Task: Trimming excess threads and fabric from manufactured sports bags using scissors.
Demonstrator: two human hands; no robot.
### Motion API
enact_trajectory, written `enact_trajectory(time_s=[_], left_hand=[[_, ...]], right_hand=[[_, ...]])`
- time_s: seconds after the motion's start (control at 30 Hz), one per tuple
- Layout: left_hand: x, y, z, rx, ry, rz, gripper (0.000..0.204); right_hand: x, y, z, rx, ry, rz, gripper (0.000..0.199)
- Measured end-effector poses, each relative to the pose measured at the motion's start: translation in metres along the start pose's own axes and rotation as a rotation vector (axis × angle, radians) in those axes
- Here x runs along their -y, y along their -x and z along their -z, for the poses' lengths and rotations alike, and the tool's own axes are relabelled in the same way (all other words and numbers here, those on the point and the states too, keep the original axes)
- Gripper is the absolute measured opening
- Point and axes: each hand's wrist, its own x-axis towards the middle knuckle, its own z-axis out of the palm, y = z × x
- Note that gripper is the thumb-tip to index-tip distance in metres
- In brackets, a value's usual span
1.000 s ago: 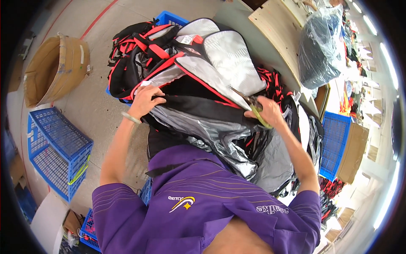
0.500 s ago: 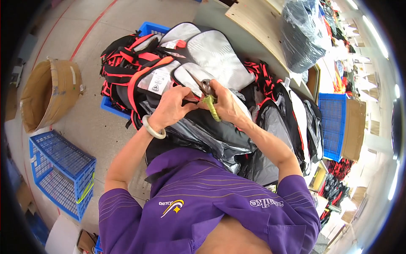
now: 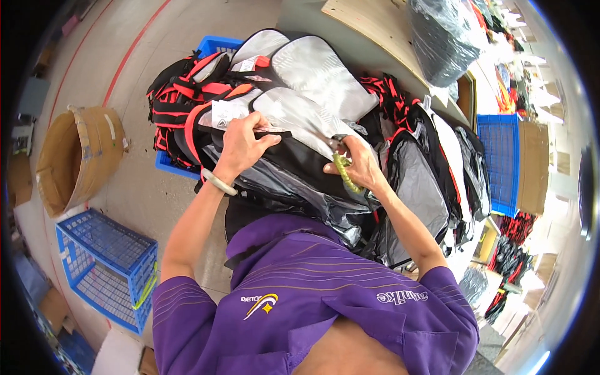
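My left hand [image 3: 245, 145] pinches the end of a short black strap [image 3: 279, 134] at the edge of a silver-lined bag piece. In my right hand [image 3: 361, 164] is a pair of scissors [image 3: 342, 167], one handle wrapped in yellow-green; their blades point up and left and are blurred. Beneath both hands spreads a heap of unfinished bags [image 3: 322, 75] with silver lining, black fabric and coral-red trim. A white label [image 3: 221, 115] lies on the piece beside my left hand.
Left on the floor stand an open cardboard carton [image 3: 81, 159] and a blue plastic crate [image 3: 112, 265]. Another blue crate [image 3: 215, 45] shows under the heap. A wooden table [image 3: 369, 28] bearing a plastic-wrapped bundle [image 3: 444, 40] rises at the far right; a blue crate [image 3: 498, 162] stands at right.
My hands have moved apart. The right hand with the scissors has gone to the right, away from the black strap, while the left has shifted slightly and still pinches the strap.
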Motion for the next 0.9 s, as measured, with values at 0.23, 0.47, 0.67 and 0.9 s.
enact_trajectory(time_s=[0.23, 0.47, 0.67, 0.9], left_hand=[[-0.016, 0.003, -0.003, -0.04, 0.08, -0.092, 0.036], [-0.023, 0.006, -0.002, -0.032, 0.038, -0.065, 0.046], [-0.027, 0.006, -0.001, -0.022, -0.014, -0.112, 0.054], [-0.027, 0.007, -0.004, -0.024, 0.004, -0.109, 0.062]], right_hand=[[0.005, -0.005, -0.009, 0.097, 0.108, 0.059, 0.064], [0.01, -0.002, -0.01, 0.113, 0.057, 0.059, 0.059], [0.005, 0.005, -0.021, 0.028, -0.017, 0.111, 0.058], [-0.002, 0.008, -0.028, 0.012, -0.046, 0.112, 0.06]])
